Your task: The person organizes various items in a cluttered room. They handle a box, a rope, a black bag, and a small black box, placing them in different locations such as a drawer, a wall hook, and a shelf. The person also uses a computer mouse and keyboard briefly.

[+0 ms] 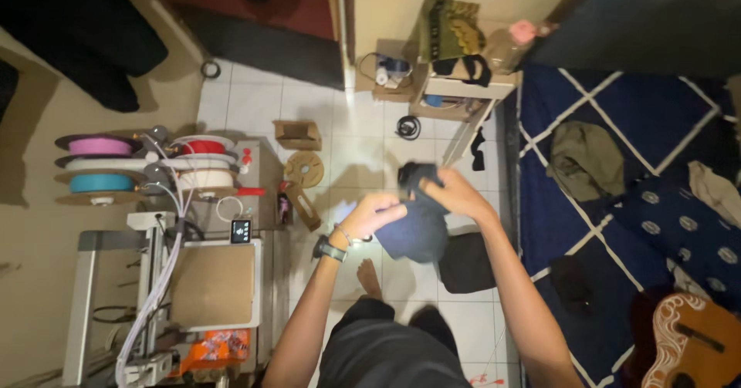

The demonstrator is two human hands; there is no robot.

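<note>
A small rectangular screen [241, 231] with a dark face and pale markings sits upright at the front of the grey machine on the left, just above the bare tan build plate. Below that plate, at the bottom edge of the view, lies a crinkled orange plastic snack packet [218, 348] with white patches — partly tucked under the machine's frame. On the white tiled floor further up sits a small open brown cardboard box [298, 134], flaps raised. What the screen displays is too small to tell.
</note>
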